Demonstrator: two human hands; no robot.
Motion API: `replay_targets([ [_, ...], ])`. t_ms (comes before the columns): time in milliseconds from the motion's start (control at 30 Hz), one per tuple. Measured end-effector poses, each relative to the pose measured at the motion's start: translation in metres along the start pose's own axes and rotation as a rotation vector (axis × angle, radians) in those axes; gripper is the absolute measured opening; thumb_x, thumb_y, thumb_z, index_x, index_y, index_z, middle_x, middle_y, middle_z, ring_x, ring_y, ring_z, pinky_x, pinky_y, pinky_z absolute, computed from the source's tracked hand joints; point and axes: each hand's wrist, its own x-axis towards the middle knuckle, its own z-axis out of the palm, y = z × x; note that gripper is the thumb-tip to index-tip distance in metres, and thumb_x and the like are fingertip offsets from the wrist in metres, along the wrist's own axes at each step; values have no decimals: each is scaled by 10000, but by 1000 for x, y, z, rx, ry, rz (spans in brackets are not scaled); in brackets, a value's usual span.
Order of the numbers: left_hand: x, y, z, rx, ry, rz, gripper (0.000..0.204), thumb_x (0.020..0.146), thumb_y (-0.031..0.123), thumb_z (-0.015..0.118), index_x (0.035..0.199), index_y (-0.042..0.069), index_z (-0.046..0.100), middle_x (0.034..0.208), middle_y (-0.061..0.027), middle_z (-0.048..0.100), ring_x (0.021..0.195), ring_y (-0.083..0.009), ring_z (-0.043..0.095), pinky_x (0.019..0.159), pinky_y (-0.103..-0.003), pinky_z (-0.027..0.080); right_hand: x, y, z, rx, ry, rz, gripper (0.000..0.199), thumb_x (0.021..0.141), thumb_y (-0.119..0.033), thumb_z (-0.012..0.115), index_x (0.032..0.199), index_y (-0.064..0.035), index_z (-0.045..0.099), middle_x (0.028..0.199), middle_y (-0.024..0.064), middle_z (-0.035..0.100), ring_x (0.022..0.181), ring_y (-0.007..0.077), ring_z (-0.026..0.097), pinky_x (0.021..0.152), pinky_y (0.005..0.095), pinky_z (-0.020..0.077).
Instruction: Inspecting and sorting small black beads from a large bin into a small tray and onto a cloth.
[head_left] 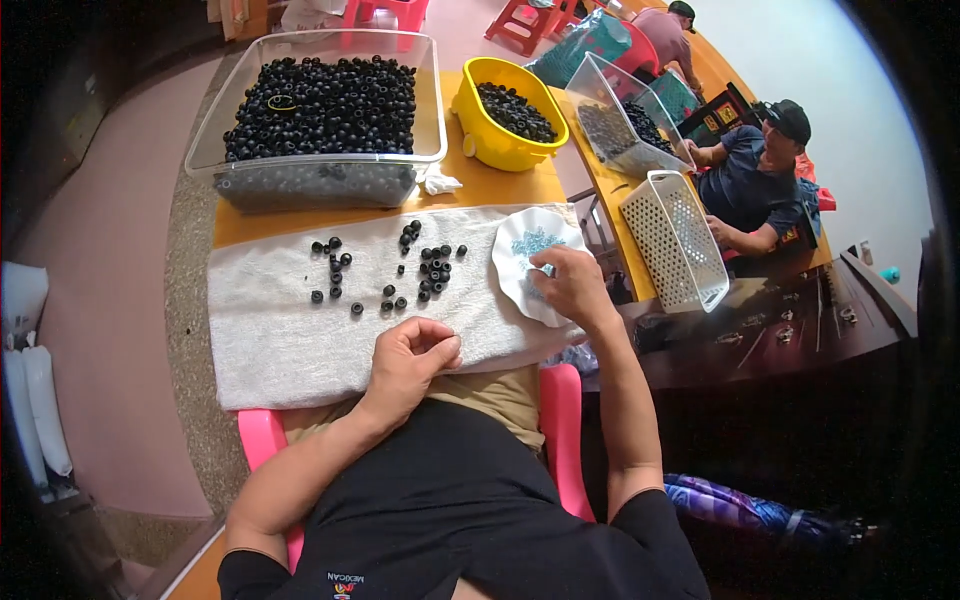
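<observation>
Right hand (572, 284) dips over a white, wavy-rimmed plate (508, 262) of small, pale blue, glassy pieces (535, 241)

The right hand is bent downward, its fingertips among or just above the pale blue pieces; whether it pinches one, I cannot tell. The plate lies directly beneath those fingers, its rim showing on their left and below them.

To the right hand's left and nearer the body, the left hand (408, 362) is curled, thumb drawn close to the bent forefinger. Whether anything small sits between them is too hard to see. Under it spreads a white, textured cloth towel (262, 335).

Just ahead of the left hand, loose small, round, black pieces with holes (436, 270) lie on the towel in scattered clusters, some touching, others apart. The nearest are just beyond its knuckles; the rightmost lie between it and the plate.

Well ahead of the left hand stands a large, clear plastic bin (432, 135) heaped with similar black pieces. Beyond the right hand, slightly to its left, is a yellow, oval plastic tub (488, 143), also holding black pieces. To the right hand's right stands a white, perforated plastic basket (672, 240); past it sits a co-worker in a dark cap (750, 180).
</observation>
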Motion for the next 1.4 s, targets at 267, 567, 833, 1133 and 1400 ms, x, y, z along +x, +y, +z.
replay_targets([
  [267, 1, -1, -1, -2, -8, -13, 98, 895, 44, 674, 949, -17, 620, 848, -47, 662, 746, -97, 636, 706, -238, 549, 16, -4, 12, -169, -72, 73, 180, 783, -147, 653, 927, -69, 727, 938, 160, 695, 887, 352, 661, 803, 427, 519],
  [567, 1, -2, -4, 27, -14, -17, 127, 889, 56, 687, 965, -13, 612, 880, -66, 657, 767, -117, 647, 727, -259, 573, 17, -3, 13, -140, -107, 45, 148, 783, -174, 682, 868, -63, 729, 913, 160, 691, 874, 362, 656, 806, 425, 514],
  [833, 1, -1, -2, 10, -12, -9, 115, 888, 51, 686, 960, -6, 617, 861, -62, 661, 753, -116, 649, 715, -250, 568, 21, -6, 12, -107, -145, 41, 116, 765, -148, 687, 831, -63, 729, 899, 149, 691, 852, 348, 661, 798, 413, 518],
  [1133, 2, -2, -2, 11, -1, -13, 112, 884, 46, 687, 954, -4, 616, 856, -61, 662, 747, -115, 648, 710, -250, 567, 16, 2, 18, -96, -131, -51, 127, 804, -144, 613, 860, -80, 706, 914, 136, 673, 862, 348, 653, 791, 423, 519],
  [1400, 2, -3, -1, 19, 10, -17, 106, 885, 48, 687, 948, -2, 617, 844, -55, 659, 738, -109, 643, 707, -246, 563, 10, 11, 25, -92, -37, -91, 141, 881, -77, 541, 959, -18, 643, 949, 174, 638, 886, 372, 630, 778, 432, 502],
])
